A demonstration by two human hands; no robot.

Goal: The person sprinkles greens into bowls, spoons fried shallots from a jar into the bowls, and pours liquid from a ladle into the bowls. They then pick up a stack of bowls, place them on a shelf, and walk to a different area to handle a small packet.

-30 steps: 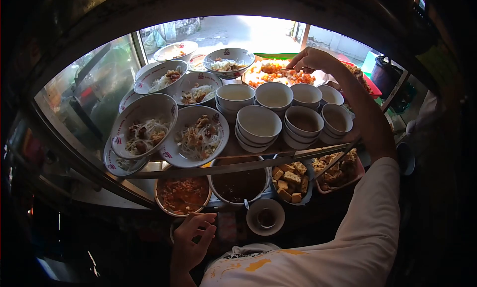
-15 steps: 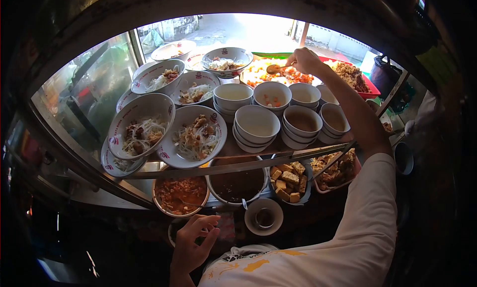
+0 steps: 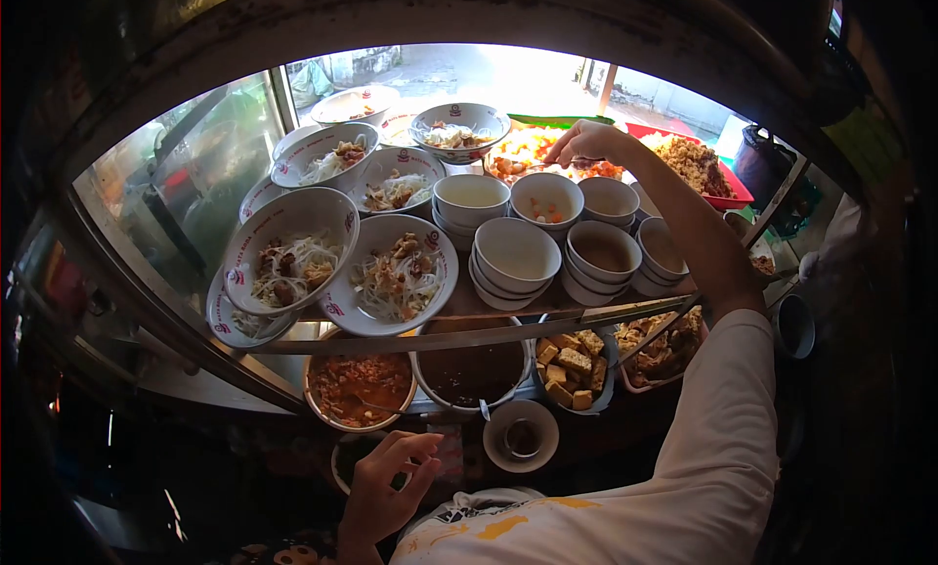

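Right hand (image 3: 584, 140) reaches far over the stacked small bowls (image 3: 547, 199), grip pinched narrow on a spoon handle, barely visible, over the tray of orange food (image 3: 523, 150). Bowls lie just nearer the body. Left hand (image 3: 383, 487) hangs low, loosely open, holding nothing.

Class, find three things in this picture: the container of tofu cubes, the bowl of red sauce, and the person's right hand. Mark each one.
Tofu cubes (image 3: 570, 368), head view, on a cube near the middle of the pile.
Bowl of red sauce (image 3: 358, 386), head view, on the sauce surface.
Right hand (image 3: 583, 140), head view, on the back of the hand.
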